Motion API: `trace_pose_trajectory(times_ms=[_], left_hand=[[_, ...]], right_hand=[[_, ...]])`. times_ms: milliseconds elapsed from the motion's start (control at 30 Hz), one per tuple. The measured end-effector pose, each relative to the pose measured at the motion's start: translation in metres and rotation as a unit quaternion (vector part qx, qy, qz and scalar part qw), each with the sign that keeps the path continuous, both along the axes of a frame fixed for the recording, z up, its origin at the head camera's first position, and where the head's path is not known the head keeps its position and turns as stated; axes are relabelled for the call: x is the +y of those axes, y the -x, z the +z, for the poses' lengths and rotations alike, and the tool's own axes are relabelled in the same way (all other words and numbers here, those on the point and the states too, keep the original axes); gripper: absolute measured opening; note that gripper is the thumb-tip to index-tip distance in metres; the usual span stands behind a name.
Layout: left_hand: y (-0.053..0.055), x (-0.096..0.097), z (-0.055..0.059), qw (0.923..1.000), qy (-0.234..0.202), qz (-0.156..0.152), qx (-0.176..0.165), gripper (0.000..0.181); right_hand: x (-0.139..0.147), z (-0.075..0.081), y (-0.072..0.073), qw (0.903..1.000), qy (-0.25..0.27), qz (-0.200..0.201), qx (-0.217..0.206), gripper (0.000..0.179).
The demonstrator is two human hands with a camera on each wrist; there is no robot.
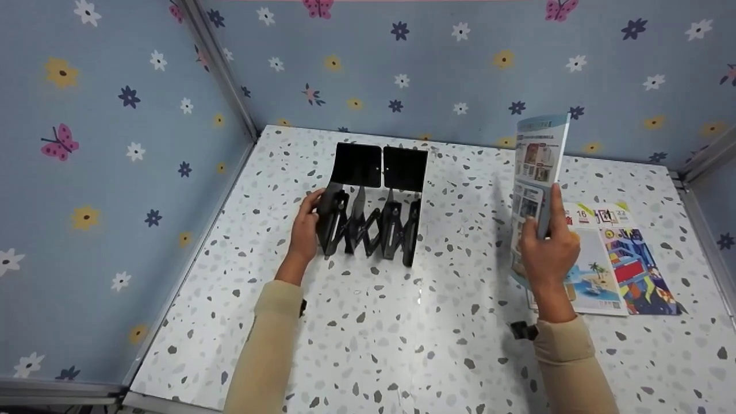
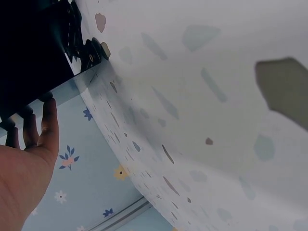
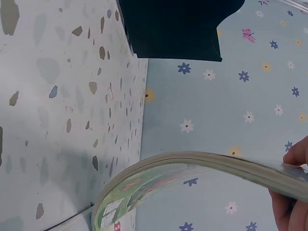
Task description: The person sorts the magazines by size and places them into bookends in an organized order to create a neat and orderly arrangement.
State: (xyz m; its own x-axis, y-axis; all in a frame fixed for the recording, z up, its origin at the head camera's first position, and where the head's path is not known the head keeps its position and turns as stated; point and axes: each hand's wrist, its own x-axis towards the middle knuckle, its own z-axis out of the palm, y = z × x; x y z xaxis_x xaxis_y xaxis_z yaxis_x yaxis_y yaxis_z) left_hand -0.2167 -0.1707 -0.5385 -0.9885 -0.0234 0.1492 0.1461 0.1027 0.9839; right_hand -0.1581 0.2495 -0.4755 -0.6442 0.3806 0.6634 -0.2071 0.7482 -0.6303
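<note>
Left of centre on the worktop [image 1: 368,345], toward its back edge, a black folding stand [image 1: 368,178] stands spread. My left hand [image 1: 303,230] touches its left side with unclenched fingertips. Nearer the right edge, my right hand [image 1: 549,250] pinches an upright magazine [image 1: 528,167] between thumb and fingers, beside two flat booklets [image 1: 604,282].

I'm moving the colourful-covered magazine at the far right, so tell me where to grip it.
Pinch the right edge of the colourful magazine, coming from the right. It lies flat, its left part apparently under the beach-cover magazine; the right edge is uncovered, so it should slide out easiest.
</note>
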Motion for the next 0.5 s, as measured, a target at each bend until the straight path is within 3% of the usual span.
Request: trace_pose_trajectory(times_ms=[133,300,500], left_hand=[[-0.005,0.000,0.013,0.9998,-0.008,-0.014,-0.010,0.056],[-0.016,0.004,0.032,0.9997,0.015,-0.017,-0.002,0.055],[-0.018,0.005,0.034,0.9998,0.006,-0.018,0.000,0.056]], right_hand=[[-0.004,0.004,0.000,0.9994,0.031,0.006,0.014,0.062],[-0.008,0.008,0.001,0.9984,0.034,0.005,0.046,0.059],[-0.012,0.008,0.003,0.9960,0.024,0.002,0.086,0.056]])
